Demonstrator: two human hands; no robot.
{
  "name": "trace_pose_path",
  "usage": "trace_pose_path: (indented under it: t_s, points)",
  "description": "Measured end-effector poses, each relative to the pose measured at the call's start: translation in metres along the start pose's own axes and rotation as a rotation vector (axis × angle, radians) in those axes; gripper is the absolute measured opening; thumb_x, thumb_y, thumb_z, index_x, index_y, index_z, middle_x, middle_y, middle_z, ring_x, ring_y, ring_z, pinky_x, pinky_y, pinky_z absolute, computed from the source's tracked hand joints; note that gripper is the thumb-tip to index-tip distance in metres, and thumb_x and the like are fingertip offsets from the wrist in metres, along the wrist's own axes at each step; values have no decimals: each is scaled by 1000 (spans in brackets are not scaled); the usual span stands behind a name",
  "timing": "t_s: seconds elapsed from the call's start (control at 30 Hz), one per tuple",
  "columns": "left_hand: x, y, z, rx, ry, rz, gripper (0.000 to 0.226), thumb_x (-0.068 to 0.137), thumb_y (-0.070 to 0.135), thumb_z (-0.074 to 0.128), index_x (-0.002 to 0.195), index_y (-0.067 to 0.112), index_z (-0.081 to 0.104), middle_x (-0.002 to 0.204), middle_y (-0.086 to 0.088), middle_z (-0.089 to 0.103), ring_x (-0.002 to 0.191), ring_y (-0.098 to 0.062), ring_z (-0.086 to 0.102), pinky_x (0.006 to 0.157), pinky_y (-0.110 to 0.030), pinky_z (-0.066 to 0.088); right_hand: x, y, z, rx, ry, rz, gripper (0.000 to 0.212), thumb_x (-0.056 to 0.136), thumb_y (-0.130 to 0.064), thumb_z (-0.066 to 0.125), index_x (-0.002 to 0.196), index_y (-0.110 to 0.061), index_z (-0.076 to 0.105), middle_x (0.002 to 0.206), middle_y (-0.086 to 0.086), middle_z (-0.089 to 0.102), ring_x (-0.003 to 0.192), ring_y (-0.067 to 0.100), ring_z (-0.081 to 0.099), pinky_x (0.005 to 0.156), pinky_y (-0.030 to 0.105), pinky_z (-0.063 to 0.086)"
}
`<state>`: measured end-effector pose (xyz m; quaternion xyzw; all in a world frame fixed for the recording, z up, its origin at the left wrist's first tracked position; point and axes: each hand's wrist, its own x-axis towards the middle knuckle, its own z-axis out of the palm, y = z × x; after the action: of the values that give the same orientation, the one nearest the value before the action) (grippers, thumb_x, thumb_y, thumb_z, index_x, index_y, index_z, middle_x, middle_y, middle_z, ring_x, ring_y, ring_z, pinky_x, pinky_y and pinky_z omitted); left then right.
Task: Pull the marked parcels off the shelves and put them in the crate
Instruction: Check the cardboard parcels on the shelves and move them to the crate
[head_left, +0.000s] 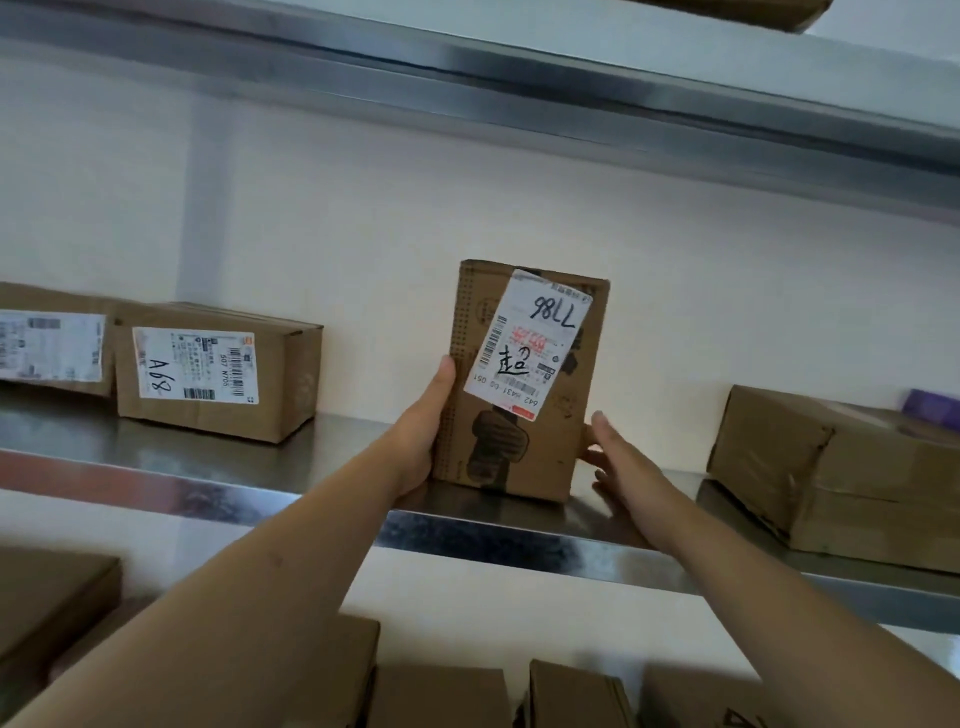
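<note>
Right now my left hand (423, 431) grips the upright cardboard parcel (524, 384) along its left edge, thumb laid up the front face and palm under the lower corner, the other fingers hidden round the back. I take that hold because the box stands tall and narrow on end on the steel shelf (519, 540), and I judge it would topple if drawn from one side only. Its white shipping label (527, 343), just right of my thumb, carries handwritten black marks, which I read as the marking I am meant to pick by. My right hand (618, 462) is on the other side, fingers nearly straight and a little spread, tips touching the parcel's lower right side, not wrapped round it, steadying more than holding. So the parcel sits between my two hands, its base seemingly on the shelf near the front lip. Well beyond my left fingers lies a box marked A68 (213, 369); beyond my right fingers sits a taped brown box (831, 467). No crate shows anywhere, so I cannot tell where it stands.
</note>
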<state>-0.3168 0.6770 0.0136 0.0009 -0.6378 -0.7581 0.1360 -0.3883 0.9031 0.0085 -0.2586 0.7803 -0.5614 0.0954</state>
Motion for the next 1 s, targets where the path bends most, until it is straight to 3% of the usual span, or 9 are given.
trace_pose_path:
  t_s: [0.1, 0.2, 0.27, 0.4, 0.53, 0.63, 0.73, 0.9, 1.0]
  points:
    - [11, -7, -6, -1, -5, -21, 103, 49, 100, 47, 131, 40, 58, 133, 1, 63, 129, -28, 53, 109, -51, 39, 15, -2, 2, 214, 162, 59, 64, 93, -71, 27, 120, -23, 59, 136, -5, 57, 128, 15, 48, 114, 43, 28]
    - [16, -10, -7, -13, -4, -29, 106, 39, 102, 49, 125, 42, 62, 133, 1, 62, 129, -29, 51, 109, -51, 38, 32, -15, 12, 409, 313, 29, 57, 96, -67, 29, 132, -29, 52, 142, -3, 52, 134, 20, 44, 116, 48, 23]
    - [12, -7, -6, -20, 27, -47, 100, 50, 98, 45, 130, 40, 59, 135, 1, 61, 130, -27, 50, 109, -48, 39, 37, -22, 25, 481, 354, -23, 51, 98, -63, 29, 130, -32, 54, 134, -2, 60, 129, 18, 51, 115, 47, 28]
    - [15, -9, -6, 8, 34, -42, 66, 87, 76, 24, 125, 37, 63, 120, 1, 70, 117, -27, 62, 105, -48, 45, 41, -16, 47, 533, 275, -6, 46, 100, -56, 29, 99, -26, 65, 90, 1, 77, 96, 22, 69, 93, 40, 51]
    - [20, -12, -8, 43, 65, 19, 59, 96, 69, 21, 133, 38, 54, 124, 1, 68, 111, -22, 65, 96, -42, 50, 44, -13, 47, 524, 280, -13, 52, 93, -65, 33, 115, -28, 63, 108, 1, 74, 111, 23, 65, 104, 48, 45]
    - [19, -11, -7, 93, 102, 150, 49, 103, 55, 21, 150, 41, 26, 125, 12, 58, 101, -1, 57, 75, -21, 49, 43, -13, 50, 518, 304, 0, 51, 90, -69, 34, 115, -36, 64, 111, -3, 74, 116, 23, 62, 109, 51, 40]
    - [14, -9, -7, 69, 54, 203, 47, 106, 44, 19, 154, 38, 17, 112, 24, 53, 89, 13, 51, 57, -5, 46, 39, -19, 50, 528, 314, 37, 49, 95, -63, 33, 116, -34, 66, 107, -1, 75, 112, 23, 65, 107, 49, 43]
    - [7, -14, -4, 41, -41, 254, 43, 106, 41, 18, 148, 37, 27, 117, 27, 52, 85, 26, 56, 63, 0, 44, 30, -23, 49, 593, 297, 116, 49, 96, -63, 34, 104, -32, 71, 101, 3, 76, 95, 23, 72, 89, 38, 54]
    - [11, -7, -2, 85, -40, 257, 39, 105, 50, 21, 137, 46, 43, 118, 19, 65, 103, 8, 63, 76, -12, 52, 22, -34, 51, 635, 293, 110, 49, 96, -61, 36, 103, -30, 73, 102, 6, 76, 91, 24, 74, 82, 37, 54]
